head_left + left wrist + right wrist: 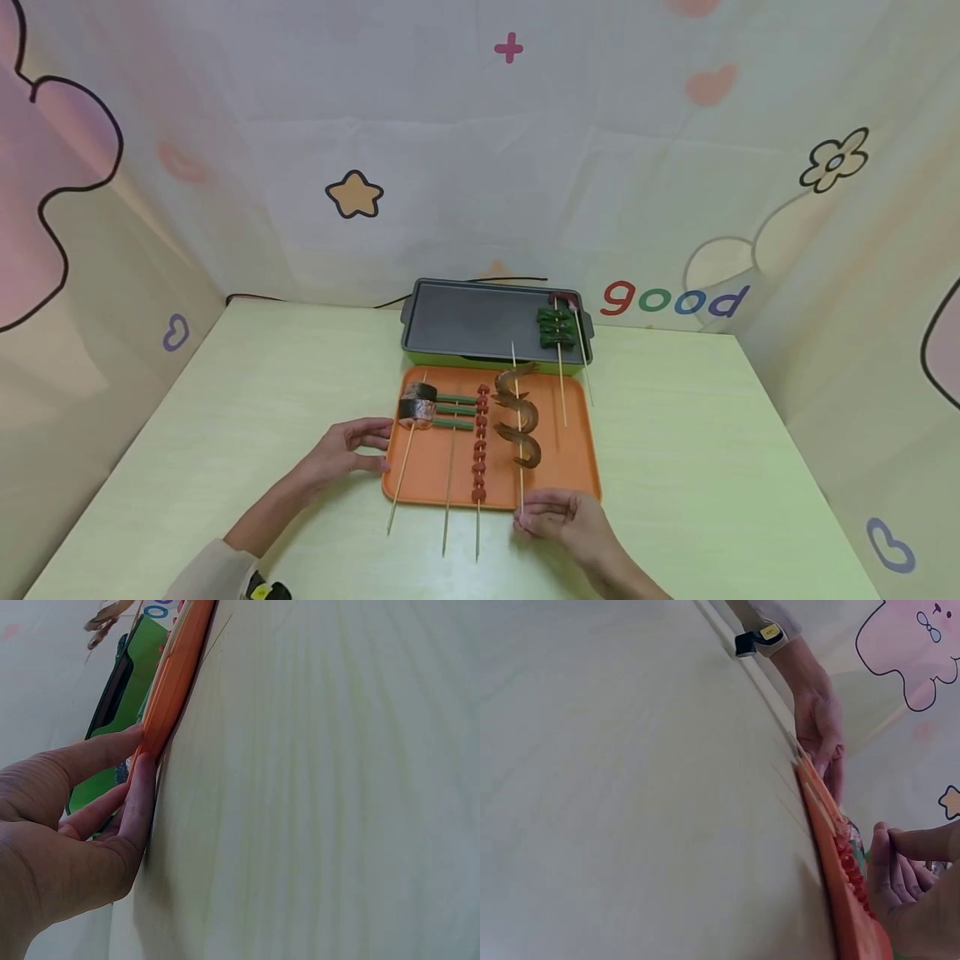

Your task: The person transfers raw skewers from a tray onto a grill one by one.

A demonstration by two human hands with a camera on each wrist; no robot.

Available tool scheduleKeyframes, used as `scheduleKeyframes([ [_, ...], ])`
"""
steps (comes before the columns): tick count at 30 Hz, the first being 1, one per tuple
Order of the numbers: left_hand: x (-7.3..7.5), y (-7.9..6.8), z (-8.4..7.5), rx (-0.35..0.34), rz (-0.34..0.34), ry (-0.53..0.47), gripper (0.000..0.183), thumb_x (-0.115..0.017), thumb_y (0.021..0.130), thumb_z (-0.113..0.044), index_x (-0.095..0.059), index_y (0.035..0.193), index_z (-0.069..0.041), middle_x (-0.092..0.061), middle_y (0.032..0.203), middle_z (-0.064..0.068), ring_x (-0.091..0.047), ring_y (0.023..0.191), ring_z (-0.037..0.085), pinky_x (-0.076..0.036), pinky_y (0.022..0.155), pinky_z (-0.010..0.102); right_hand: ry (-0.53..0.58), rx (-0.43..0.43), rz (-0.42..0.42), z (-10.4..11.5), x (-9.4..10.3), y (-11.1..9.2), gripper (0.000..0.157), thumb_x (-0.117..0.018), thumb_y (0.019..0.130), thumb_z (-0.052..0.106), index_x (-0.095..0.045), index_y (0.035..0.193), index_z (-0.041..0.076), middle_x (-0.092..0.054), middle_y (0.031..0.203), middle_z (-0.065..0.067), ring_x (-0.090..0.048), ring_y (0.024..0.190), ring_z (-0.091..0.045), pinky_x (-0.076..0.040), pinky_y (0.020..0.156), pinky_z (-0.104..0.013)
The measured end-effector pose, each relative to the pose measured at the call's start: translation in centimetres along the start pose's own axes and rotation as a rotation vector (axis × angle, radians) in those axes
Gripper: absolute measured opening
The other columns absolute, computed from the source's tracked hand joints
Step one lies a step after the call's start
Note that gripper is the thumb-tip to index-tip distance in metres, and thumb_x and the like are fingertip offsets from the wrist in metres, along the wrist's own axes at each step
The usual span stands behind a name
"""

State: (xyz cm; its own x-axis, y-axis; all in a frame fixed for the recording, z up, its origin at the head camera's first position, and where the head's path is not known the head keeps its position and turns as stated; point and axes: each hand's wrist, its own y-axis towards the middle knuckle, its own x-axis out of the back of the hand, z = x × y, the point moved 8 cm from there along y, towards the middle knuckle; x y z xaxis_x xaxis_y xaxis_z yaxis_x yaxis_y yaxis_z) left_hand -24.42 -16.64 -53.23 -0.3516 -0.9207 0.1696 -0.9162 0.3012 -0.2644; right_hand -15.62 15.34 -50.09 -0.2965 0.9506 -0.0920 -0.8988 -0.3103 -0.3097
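Observation:
My left hand holds the left edge of an orange tray, its rim between thumb and fingers in the left wrist view. Near the tray's front right, my right hand pinches the lower end of a shrimp skewer. The shrimp appear raised above the tray, and the stick's tip reaches over the griddle's front edge. On the tray lie a fish-piece skewer, a green-stick skewer and a skewer of small red pieces. Their stick ends jut past the front rim.
Directly behind the tray stands a grey griddle with a green base. At its right lie a green leafy skewer and a skewer with a dark red piece, sticks overhanging the tray. A printed curtain encloses the pale table.

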Motion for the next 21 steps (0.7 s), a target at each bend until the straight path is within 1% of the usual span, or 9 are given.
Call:
scheduleKeyframes([
  [4, -0.1, 0.0, 0.0, 0.019, -0.002, -0.022, 0.066, -0.080, 0.086, -0.005, -0.051, 0.146, 0.003, -0.064, 0.133, 0.017, -0.062, 0.116, 0.019, -0.056, 0.092, 0.026, -0.028, 0.028, -0.031, 1.7, 0.4, 0.4, 0.042, -0.070, 0.091, -0.005, -0.056, 0.127, -0.023, -0.076, 0.104, -0.016, -0.076, 0.088, -0.014, -0.061, 0.084, -0.031],
  [8, -0.2, 0.0, -0.1, 0.018, -0.002, -0.020, 0.066, -0.080, 0.086, -0.005, -0.051, 0.146, 0.003, -0.064, 0.133, 0.018, -0.062, 0.117, 0.020, -0.056, 0.093, 0.026, -0.052, 0.055, -0.051, 3.4, 0.9, 0.9, 0.042, -0.070, 0.092, -0.004, -0.056, 0.126, -0.023, -0.077, 0.104, -0.016, -0.076, 0.088, -0.012, -0.061, 0.084, -0.030],
  [10, -0.3, 0.1, -0.1, 0.020, -0.003, -0.014, 0.066, -0.080, 0.087, -0.005, -0.051, 0.146, 0.003, -0.064, 0.133, 0.018, -0.062, 0.117, 0.020, -0.056, 0.093, 0.027, -0.055, 0.062, -0.058, 4.1, 1.1, 1.2, 0.043, -0.070, 0.092, -0.003, -0.055, 0.127, -0.024, -0.077, 0.104, -0.016, -0.077, 0.089, -0.014, -0.061, 0.085, -0.032],
  [13, -0.3, 0.1, -0.2, 0.022, -0.007, -0.005, 0.066, -0.080, 0.087, -0.006, -0.051, 0.146, 0.003, -0.064, 0.133, 0.019, -0.063, 0.117, 0.020, -0.056, 0.094, 0.029, -0.051, 0.066, -0.060, 5.1, 1.4, 1.8, 0.043, -0.069, 0.093, -0.004, -0.054, 0.128, -0.024, -0.077, 0.103, -0.015, -0.077, 0.089, -0.014, -0.061, 0.087, -0.035],
  [16, -0.4, 0.0, -0.3, 0.017, -0.008, 0.006, 0.066, -0.080, 0.087, -0.007, -0.051, 0.146, 0.003, -0.063, 0.135, 0.020, -0.063, 0.117, 0.022, -0.056, 0.095, 0.030, -0.039, 0.065, -0.056, 6.0, 1.6, 2.6, 0.044, -0.067, 0.094, -0.005, -0.052, 0.130, -0.025, -0.077, 0.104, -0.014, -0.076, 0.089, -0.013, -0.061, 0.088, -0.035],
  [18, -0.3, -0.1, -0.3, 0.011, -0.009, 0.012, 0.067, -0.080, 0.087, -0.007, -0.051, 0.146, 0.003, -0.063, 0.135, 0.020, -0.062, 0.118, 0.023, -0.056, 0.095, 0.030, -0.032, 0.063, -0.045, 6.6, 1.8, 3.1, 0.044, -0.066, 0.095, -0.005, -0.051, 0.131, -0.025, -0.077, 0.104, -0.013, -0.076, 0.089, -0.012, -0.060, 0.089, -0.036],
  [21, -0.3, -0.2, -0.3, 0.001, -0.006, 0.012, 0.067, -0.080, 0.087, -0.007, -0.051, 0.146, 0.003, -0.063, 0.135, 0.021, -0.062, 0.118, 0.024, -0.055, 0.093, 0.026, -0.036, 0.060, -0.032, 7.2, 2.0, 3.9, 0.041, -0.065, 0.096, -0.004, -0.053, 0.130, -0.023, -0.078, 0.105, -0.012, -0.076, 0.090, -0.012, -0.060, 0.091, -0.036],
])
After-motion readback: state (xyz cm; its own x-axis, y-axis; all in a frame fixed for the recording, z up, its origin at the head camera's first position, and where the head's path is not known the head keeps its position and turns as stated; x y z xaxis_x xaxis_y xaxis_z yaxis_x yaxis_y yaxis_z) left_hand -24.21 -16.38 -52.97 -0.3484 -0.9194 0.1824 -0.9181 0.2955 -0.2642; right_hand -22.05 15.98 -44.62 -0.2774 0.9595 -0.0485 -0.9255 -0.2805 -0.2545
